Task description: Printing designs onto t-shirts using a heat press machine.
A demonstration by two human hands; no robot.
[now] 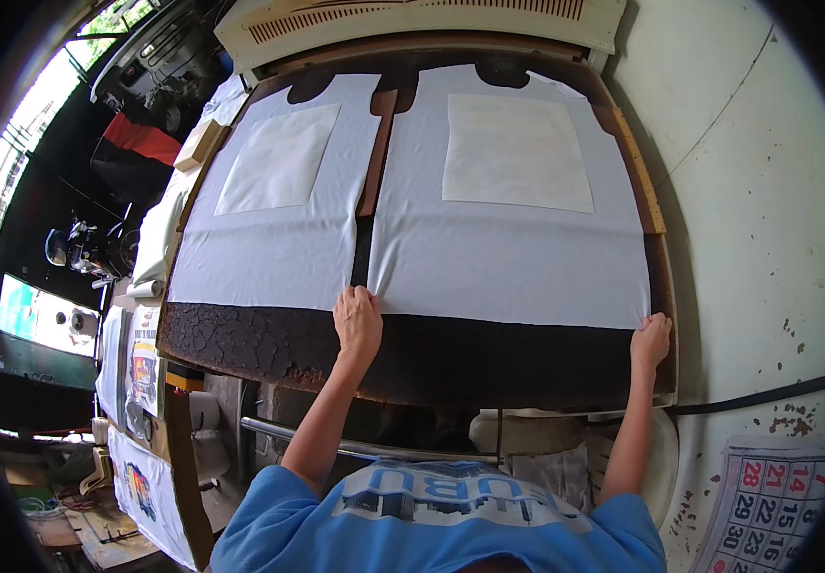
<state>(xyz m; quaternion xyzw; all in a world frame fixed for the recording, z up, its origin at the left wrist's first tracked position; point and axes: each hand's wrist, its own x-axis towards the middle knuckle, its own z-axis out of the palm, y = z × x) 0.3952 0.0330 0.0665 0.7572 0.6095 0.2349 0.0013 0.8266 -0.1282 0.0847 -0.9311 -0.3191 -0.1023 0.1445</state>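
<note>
Two pale grey cut fabric panels, shaped like shirt pieces, lie side by side on a dark, cracked press bed (489, 368). My left hand (359, 325) is closed on the near left corner of the right panel (518, 263), beside the gap between the two. At that panel's near right corner my right hand (652, 341) pinches the edge. The left panel (264, 258) lies flat with a slight crosswise crease. On it rests a white rectangular sheet (279, 158), and a larger white sheet (518, 153) lies on the right panel.
A brown strip (377, 158) lies in the gap. A cream vented housing (412, 24) stands behind the bed, and a metal bar (365, 447) runs along its front. Printed white shirts (150, 497) are stacked at left. A white wall (747, 191) rises close on the right.
</note>
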